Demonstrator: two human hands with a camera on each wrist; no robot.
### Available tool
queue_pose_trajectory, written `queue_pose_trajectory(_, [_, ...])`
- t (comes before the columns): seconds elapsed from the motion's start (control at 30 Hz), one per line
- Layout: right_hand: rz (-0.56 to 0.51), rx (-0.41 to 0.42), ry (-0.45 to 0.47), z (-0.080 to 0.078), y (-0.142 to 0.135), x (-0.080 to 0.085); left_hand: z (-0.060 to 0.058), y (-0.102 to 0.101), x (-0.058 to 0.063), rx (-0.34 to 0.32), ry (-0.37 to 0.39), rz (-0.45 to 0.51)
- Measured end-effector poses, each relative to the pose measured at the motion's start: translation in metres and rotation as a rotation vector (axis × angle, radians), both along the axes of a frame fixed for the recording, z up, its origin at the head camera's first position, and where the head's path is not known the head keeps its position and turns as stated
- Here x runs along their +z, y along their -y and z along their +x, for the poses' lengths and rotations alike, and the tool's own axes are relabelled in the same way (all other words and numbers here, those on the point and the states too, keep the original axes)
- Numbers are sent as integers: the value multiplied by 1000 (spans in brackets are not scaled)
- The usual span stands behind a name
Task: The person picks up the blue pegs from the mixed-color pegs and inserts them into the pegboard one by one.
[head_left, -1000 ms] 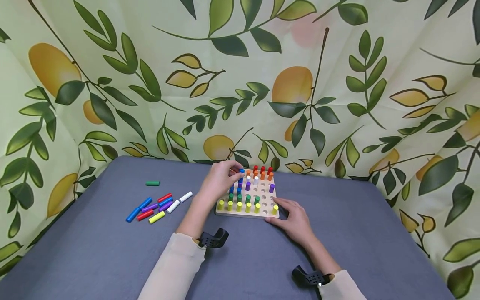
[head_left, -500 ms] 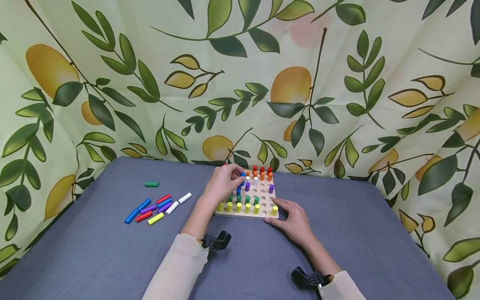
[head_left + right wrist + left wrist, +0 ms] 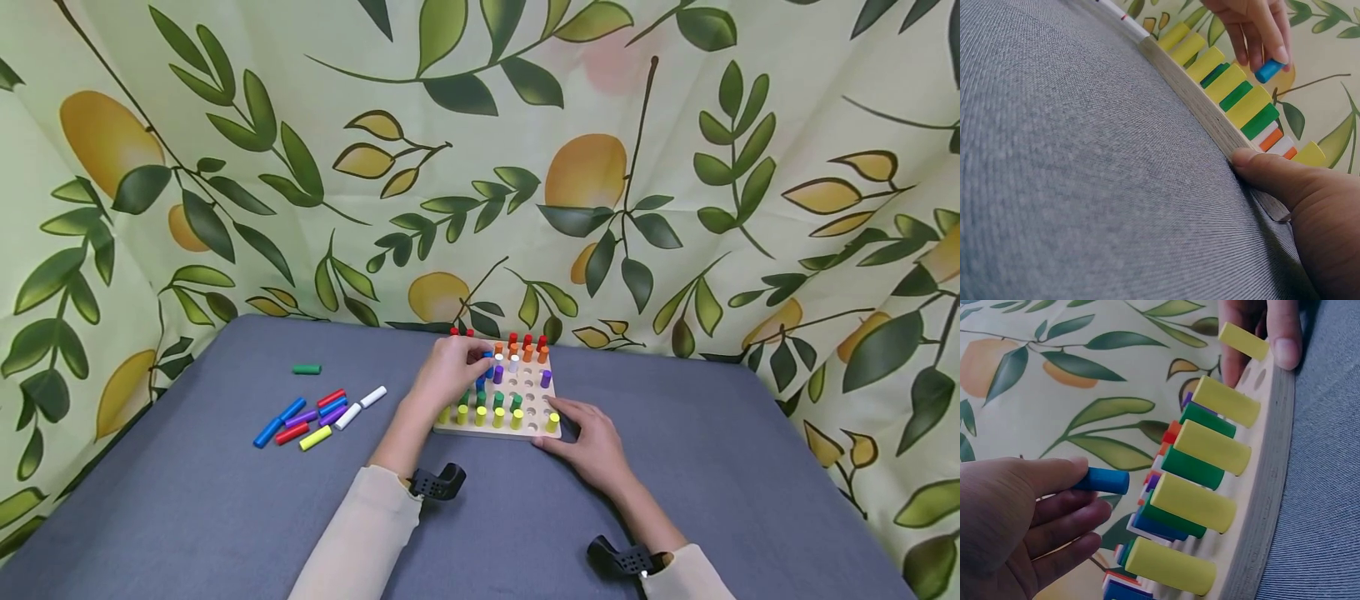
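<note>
My left hand [image 3: 448, 371] pinches a blue peg [image 3: 1105, 480] between thumb and index finger, above the left back part of a wooden pegboard [image 3: 495, 433]. The left wrist view has this peg apart from the board, the other fingers loosely bent below. At the board's front right corner my right hand [image 3: 592, 433] grips it, thumb [image 3: 1260, 167] on the front edge and fingers along the right side. Standing pegs include a front row of yellow pegs [image 3: 498, 417] with a gap, green pegs [image 3: 517, 402] behind and red pegs [image 3: 528, 340] at the back. The left hand hides some pegs.
Left of the board, loose pegs lie on the grey cloth [image 3: 187, 500]: a green peg [image 3: 307, 369], a yellow peg [image 3: 316, 437], a white peg [image 3: 373, 397] and several others. A leaf-patterned curtain [image 3: 480, 150] hangs behind the table.
My left hand has shifted slightly toward me and right with the blue peg, uncovering red pegs at the back left. The right hand stays at the board's corner.
</note>
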State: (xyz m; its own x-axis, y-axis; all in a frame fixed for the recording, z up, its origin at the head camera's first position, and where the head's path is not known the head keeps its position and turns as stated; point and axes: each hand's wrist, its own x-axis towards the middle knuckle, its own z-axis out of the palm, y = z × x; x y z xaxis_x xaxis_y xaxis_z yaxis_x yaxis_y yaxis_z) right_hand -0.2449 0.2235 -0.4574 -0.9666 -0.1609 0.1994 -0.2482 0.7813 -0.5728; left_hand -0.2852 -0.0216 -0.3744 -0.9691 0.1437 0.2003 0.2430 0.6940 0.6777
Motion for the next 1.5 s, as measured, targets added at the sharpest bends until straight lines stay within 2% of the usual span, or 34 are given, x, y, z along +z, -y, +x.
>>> queue_pose_trajectory(0.37, [3, -2, -1, -1, 0, 0, -5, -2, -9, -39, -17, -16])
queue_pose_trajectory(0.97, [10, -2, 4, -1, 1, 0, -5, -6, -17, -51, 50, -12])
queue_pose_trajectory(1.27, [6, -5, 4, 1, 0, 1, -7, -7, -22, -62, 38, -32])
queue_pose_trajectory(1.5, [4, -3, 8, 1, 0, 1, -7, -7, -22, -85, 65, -50])
